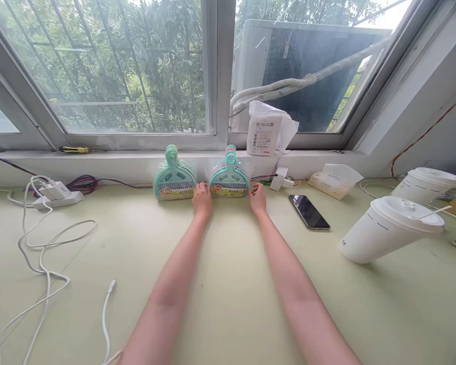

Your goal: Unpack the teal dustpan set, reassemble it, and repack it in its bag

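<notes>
Two stacks of mini dustpan and brush sets in clear plastic wrap stand upright at the back of the table, handles up. The right dustpan and brush set (229,175) is mint green at the front, with red and other colours behind. My left hand (202,199) grips its left edge, its fingers in the gap between the stacks. At its right edge is my right hand (257,198), fingers curled against the wrap. The left dustpan and brush set (175,177), also mint green, stands close beside my left hand. Fingertips behind the wrap are partly hidden.
A phone (309,212) and a tilted-looking white lidded cup (387,230) lie to the right, with a second cup (425,183) behind. A paper-wrapped box (266,134) sits on the sill. White cables (45,268) and a power strip (59,199) spread at left.
</notes>
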A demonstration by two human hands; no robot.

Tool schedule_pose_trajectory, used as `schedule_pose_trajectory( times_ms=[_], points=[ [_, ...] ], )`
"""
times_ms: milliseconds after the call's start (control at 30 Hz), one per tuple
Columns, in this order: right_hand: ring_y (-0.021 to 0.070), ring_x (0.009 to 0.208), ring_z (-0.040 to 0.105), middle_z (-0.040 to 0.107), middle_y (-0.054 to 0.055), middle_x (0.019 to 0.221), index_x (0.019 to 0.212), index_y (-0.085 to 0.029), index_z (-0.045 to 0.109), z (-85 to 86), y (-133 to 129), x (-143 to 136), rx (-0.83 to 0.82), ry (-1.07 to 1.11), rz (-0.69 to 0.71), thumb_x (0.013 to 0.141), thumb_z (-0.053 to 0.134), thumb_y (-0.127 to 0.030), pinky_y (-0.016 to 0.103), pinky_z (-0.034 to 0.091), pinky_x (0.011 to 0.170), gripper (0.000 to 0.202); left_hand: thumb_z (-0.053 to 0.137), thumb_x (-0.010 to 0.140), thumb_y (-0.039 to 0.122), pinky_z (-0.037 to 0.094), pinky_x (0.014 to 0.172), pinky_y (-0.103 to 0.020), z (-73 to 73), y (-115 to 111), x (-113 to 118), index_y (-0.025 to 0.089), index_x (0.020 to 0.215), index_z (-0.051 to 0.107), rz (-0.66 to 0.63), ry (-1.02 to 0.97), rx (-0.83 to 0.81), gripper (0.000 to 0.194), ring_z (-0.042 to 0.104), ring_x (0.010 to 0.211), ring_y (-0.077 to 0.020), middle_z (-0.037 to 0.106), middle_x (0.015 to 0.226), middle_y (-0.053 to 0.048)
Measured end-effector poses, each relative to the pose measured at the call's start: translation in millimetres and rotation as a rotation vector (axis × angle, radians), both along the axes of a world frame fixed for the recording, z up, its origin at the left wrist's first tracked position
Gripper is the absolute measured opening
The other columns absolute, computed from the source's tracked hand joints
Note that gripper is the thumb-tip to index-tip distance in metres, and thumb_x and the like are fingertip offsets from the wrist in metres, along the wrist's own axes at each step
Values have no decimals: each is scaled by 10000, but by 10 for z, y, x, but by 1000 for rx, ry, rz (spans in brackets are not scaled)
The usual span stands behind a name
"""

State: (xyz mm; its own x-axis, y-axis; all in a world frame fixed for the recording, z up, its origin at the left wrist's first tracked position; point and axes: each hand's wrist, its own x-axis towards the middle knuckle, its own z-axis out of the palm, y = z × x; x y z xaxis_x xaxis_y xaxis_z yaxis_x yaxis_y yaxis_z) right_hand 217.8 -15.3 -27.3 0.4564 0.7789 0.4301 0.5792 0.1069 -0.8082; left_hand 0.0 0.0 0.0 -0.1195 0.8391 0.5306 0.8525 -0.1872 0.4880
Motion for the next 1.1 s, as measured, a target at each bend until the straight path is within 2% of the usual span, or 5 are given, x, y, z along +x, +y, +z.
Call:
schedule_pose_trajectory(
  times_ms=[100,333,633,800,1100],
  points=[
    [184,670,530,575,19,777,995,-222,441,36,-22,-7,34,61,2,819,509,-530,276,340,613,361,307,976,348,446,680,-301,0,3,0,207,1007,556,7,9,-8,288,565,997,-226,603,1057,-102],
    [169,634,516,611,34,706,806,-208,540,93,-45,-18,51,78,-1,818,476,-590,266,332,614,388,299,975,350,455,706,-308,5,4,-5,205,1014,574,9,14,-23,313,556,1003,-230,614,1057,-105],
    [167,603,496,594,33,664,840,-193,581,111,-44,-17,43,50,-8,829,448,-611,262,324,588,439,293,977,342,452,748,-318,-7,41,-12,211,1018,582,28,7,-14,320,546,1028,-234,609,1067,-110],
    [158,583,477,563,13,628,825,-196,577,131,-66,-29,50,53,-8,824,462,-618,258,316,584,438,319,967,404,440,710,-299,-12,41,-15,212,1014,579,6,-6,6,327,558,989,-227,615,1045,-101],
    [147,542,449,528,-10,580,815,-203,556,122,-59,-34,57,50,3,818,462,-635,259,313,574,442,332,971,376,419,672,-297,-24,57,-31,211,981,569,-26,-65,10,290,569,957,-224,645,973,-90]
  ],
)
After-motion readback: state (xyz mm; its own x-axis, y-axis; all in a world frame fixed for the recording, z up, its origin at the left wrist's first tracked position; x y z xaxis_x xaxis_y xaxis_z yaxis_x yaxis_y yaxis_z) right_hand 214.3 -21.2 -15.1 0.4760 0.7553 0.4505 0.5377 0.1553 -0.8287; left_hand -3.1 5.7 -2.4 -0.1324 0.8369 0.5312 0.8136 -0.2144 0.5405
